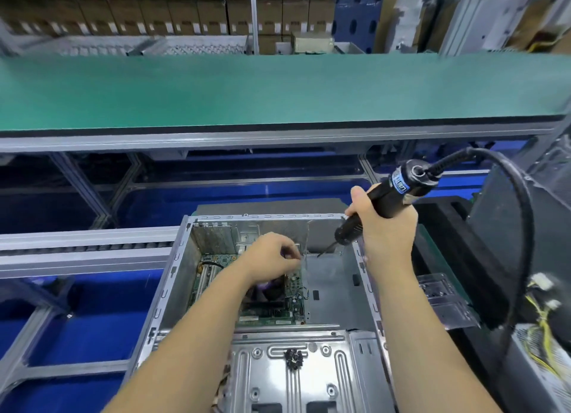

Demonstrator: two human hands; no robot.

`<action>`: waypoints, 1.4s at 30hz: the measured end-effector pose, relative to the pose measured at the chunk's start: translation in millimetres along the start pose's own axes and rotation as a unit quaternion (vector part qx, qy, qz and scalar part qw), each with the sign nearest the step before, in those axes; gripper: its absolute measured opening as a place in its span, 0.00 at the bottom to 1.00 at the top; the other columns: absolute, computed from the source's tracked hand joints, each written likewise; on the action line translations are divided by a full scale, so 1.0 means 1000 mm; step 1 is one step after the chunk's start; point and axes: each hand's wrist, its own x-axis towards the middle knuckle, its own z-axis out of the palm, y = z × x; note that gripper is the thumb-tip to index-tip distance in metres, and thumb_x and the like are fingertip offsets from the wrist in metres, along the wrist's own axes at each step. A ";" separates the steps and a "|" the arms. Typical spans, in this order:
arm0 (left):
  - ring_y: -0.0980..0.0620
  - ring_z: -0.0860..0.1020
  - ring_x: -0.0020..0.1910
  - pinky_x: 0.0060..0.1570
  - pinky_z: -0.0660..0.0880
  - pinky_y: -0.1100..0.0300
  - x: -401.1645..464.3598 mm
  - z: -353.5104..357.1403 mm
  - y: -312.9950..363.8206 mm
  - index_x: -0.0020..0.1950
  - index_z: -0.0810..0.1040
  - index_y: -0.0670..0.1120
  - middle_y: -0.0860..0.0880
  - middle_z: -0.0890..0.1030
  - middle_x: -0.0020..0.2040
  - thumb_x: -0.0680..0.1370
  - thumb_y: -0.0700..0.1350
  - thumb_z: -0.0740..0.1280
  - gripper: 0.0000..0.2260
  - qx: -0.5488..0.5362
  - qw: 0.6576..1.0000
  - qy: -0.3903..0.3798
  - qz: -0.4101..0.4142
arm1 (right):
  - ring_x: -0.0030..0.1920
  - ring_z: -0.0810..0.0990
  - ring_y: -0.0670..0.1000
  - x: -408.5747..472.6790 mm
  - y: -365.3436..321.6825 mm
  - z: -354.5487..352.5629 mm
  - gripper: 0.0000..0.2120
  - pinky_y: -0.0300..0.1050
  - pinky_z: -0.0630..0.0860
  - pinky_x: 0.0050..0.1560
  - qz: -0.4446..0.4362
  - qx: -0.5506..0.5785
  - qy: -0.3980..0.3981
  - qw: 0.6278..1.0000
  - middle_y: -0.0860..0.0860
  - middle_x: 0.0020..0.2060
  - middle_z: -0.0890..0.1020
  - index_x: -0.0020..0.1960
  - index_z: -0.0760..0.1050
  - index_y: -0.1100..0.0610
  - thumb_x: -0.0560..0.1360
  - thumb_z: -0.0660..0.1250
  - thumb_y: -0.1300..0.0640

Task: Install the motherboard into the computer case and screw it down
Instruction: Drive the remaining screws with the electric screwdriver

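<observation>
The green conveyor surface (278, 91) spans the view at 12 o'clock. Below it, at 6 o'clock, the open computer case (173, 289) lies on its side, its long axis running from 6 toward 12 – its near end cut off by the frame. The motherboard (278, 313) lies flat inside the case's left half, partly hidden under the left forearm. At 3 o'clock the right hand (386, 224) grips a black electric screwdriver (389, 196), its bit pointing down toward 7 o'clock and its cable (522, 202) looping off to the right. The left hand (272, 255) hovers over the board with fingertips curled together – whether they pinch a screw is too small to tell.
</observation>
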 end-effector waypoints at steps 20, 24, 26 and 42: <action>0.62 0.80 0.41 0.45 0.75 0.68 -0.114 0.000 0.036 0.50 0.85 0.49 0.56 0.84 0.45 0.74 0.43 0.74 0.06 0.061 0.981 -0.162 0.088 | 0.33 0.81 0.45 -0.062 -0.022 -0.022 0.24 0.37 0.76 0.39 -0.018 0.009 0.018 1.000 0.51 0.31 0.84 0.39 0.78 0.63 0.64 0.73 0.40; 0.63 0.77 0.38 0.40 0.71 0.70 -0.116 0.002 0.037 0.49 0.83 0.48 0.57 0.81 0.43 0.75 0.43 0.73 0.04 0.076 0.981 -0.143 0.104 | 0.33 0.81 0.45 -0.068 -0.027 -0.019 0.21 0.33 0.75 0.38 -0.017 0.018 0.019 1.000 0.51 0.31 0.84 0.37 0.78 0.59 0.64 0.73 0.40; 0.63 0.78 0.39 0.41 0.73 0.71 -0.116 0.004 0.037 0.53 0.84 0.48 0.55 0.83 0.46 0.76 0.43 0.73 0.07 0.076 0.980 -0.148 0.111 | 0.33 0.82 0.44 -0.070 -0.029 -0.018 0.20 0.37 0.75 0.40 -0.017 0.017 0.015 1.000 0.50 0.31 0.84 0.37 0.79 0.59 0.64 0.73 0.41; 0.63 0.79 0.34 0.37 0.72 0.69 -0.107 0.003 0.034 0.42 0.84 0.52 0.60 0.82 0.36 0.75 0.47 0.74 0.02 0.007 0.989 -0.114 0.096 | 0.35 0.83 0.46 -0.069 -0.043 -0.032 0.13 0.30 0.77 0.40 -0.030 0.040 0.052 0.997 0.50 0.31 0.84 0.34 0.80 0.49 0.66 0.74 0.40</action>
